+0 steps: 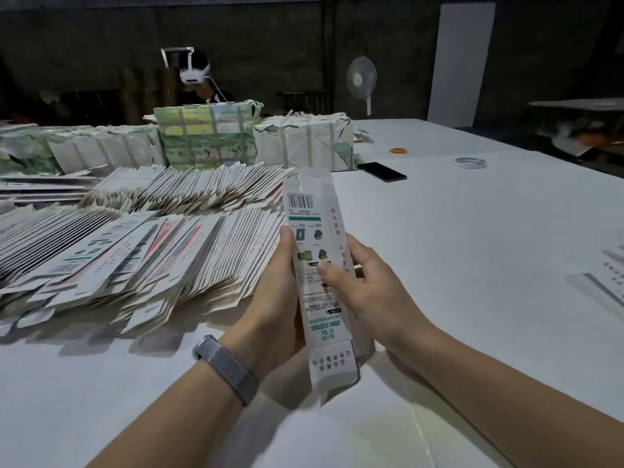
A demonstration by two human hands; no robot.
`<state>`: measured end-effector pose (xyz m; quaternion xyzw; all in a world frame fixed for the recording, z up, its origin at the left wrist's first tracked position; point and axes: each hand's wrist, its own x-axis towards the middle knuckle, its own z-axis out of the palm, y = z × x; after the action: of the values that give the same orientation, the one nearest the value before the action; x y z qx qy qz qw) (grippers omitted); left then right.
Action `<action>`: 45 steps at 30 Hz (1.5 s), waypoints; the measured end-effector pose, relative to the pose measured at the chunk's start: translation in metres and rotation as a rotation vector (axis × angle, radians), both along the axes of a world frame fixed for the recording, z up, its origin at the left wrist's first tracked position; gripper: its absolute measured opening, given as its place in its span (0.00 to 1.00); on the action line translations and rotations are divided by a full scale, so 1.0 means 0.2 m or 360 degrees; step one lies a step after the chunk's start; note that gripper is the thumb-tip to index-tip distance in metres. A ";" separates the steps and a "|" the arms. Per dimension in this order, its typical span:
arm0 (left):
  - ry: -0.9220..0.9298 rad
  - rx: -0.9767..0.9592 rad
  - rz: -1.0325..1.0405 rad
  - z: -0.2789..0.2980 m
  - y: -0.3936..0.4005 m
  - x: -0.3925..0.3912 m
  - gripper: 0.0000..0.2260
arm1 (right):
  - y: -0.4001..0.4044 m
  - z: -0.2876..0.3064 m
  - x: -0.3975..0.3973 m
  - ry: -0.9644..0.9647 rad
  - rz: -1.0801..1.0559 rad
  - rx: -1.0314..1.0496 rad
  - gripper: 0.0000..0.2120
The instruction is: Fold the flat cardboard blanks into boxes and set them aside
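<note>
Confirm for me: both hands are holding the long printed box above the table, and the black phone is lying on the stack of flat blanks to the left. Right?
Not quite. The head view shows the black phone lying on the bare white table, right of the wrapped bundles, not on the stack of flat blanks. The rest holds: the left hand and right hand both hold the long printed box above the table.

A long, narrow white box point(315, 265) (barcode at its far end, teal lettering near its near end) is held tilted above the table, both end flaps open. Flat blanks point(135, 251) lie fanned in overlapping rows toward the table's left edge.
</note>
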<state>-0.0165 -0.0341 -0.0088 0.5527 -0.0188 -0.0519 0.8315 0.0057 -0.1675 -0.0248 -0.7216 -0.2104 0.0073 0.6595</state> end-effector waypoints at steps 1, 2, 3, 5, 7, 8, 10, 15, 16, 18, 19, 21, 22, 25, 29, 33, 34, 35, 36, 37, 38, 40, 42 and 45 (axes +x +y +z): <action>-0.0024 0.0037 0.0008 0.00 0.01 0.00 0.28 | 0.00 0.00 0.00 0.0010 0.0007 0.0011 0.18; -0.0057 0.0082 0.0021 0.00 0.01 0.01 0.28 | 0.00 0.00 -0.01 0.0022 0.0023 0.0027 0.18; -0.0092 0.0127 0.0037 0.00 0.02 0.01 0.27 | 0.00 0.00 -0.02 0.0033 0.0040 0.0039 0.17; -0.0145 0.0192 0.0055 0.00 0.02 0.01 0.28 | -0.01 0.01 -0.02 0.0032 0.0061 0.0052 0.16; -0.0152 0.0227 0.0051 -0.01 0.02 0.01 0.30 | -0.02 0.01 -0.03 0.0037 0.0067 0.0089 0.13; -0.0148 0.0238 0.0058 -0.01 0.01 0.01 0.30 | -0.02 0.01 -0.03 0.0048 0.0069 0.0110 0.12; -0.0144 0.0244 0.0090 -0.02 0.00 0.00 0.31 | -0.03 0.02 -0.04 0.0062 0.0076 0.0123 0.10; -0.0123 0.0219 0.0176 -0.04 -0.02 0.01 0.26 | -0.03 0.02 -0.03 0.0044 0.0016 0.0133 0.12; -0.0125 0.0220 0.0183 -0.05 -0.02 0.01 0.26 | -0.02 0.02 -0.03 0.0045 0.0021 0.0142 0.12; -0.0141 0.0208 0.0173 -0.05 -0.02 0.02 0.25 | -0.02 0.02 -0.03 0.0047 0.0028 0.0160 0.12; -0.0149 0.0197 0.0163 -0.05 -0.02 0.02 0.24 | -0.02 0.02 -0.03 0.0048 0.0029 0.0168 0.11; -0.0170 0.0202 0.0155 -0.04 -0.02 0.02 0.24 | -0.03 0.02 -0.03 0.0059 0.0032 0.0185 0.09; -0.0177 0.0210 0.0156 -0.04 -0.03 0.02 0.24 | -0.04 0.03 -0.02 0.0073 0.0043 0.0194 0.08; -0.0179 0.0208 0.0163 -0.02 -0.03 0.01 0.24 | -0.05 0.04 -0.02 0.0140 0.0118 0.0237 0.10; -0.0185 0.0231 0.0169 -0.01 -0.04 0.01 0.23 | -0.06 0.05 -0.01 0.0185 0.0180 0.0283 0.10; -0.0205 0.0132 0.0111 0.00 -0.04 0.00 0.22 | -0.07 0.07 0.00 0.0102 0.0170 0.0330 0.16; -0.0221 0.0128 0.0093 0.01 -0.04 0.00 0.21 | -0.07 0.08 0.00 0.0072 0.0173 0.0365 0.17; -0.0234 0.0134 0.0074 0.00 -0.04 0.00 0.20 | -0.06 0.08 0.00 0.0047 0.0174 0.0403 0.17; -0.0243 0.0142 0.0057 0.00 -0.05 0.00 0.20 | -0.06 0.08 0.00 0.0023 0.0166 0.0427 0.17; -0.0253 0.0150 0.0042 0.01 -0.05 0.00 0.20 | -0.06 0.09 0.00 0.0002 0.0153 0.0438 0.16; -0.0263 0.0158 0.0030 0.01 -0.04 0.00 0.21 | -0.06 0.09 0.00 -0.0022 0.0133 0.0436 0.16; -0.0262 0.0180 -0.0001 0.01 -0.03 0.00 0.22 | -0.06 0.08 -0.01 -0.0055 0.0100 0.0412 0.14; -0.0243 0.0231 -0.0032 0.02 -0.01 0.01 0.22 | -0.07 0.08 -0.01 -0.0052 0.0108 0.0408 0.13; -0.0236 0.0318 -0.0009 0.01 -0.01 0.01 0.22 | -0.08 0.08 0.00 -0.0039 0.0112 0.0423 0.14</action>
<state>-0.0137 -0.0360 -0.0073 0.6350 -0.0765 -0.0148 0.7686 0.0064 -0.1827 -0.0083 -0.6202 -0.2429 -0.0063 0.7459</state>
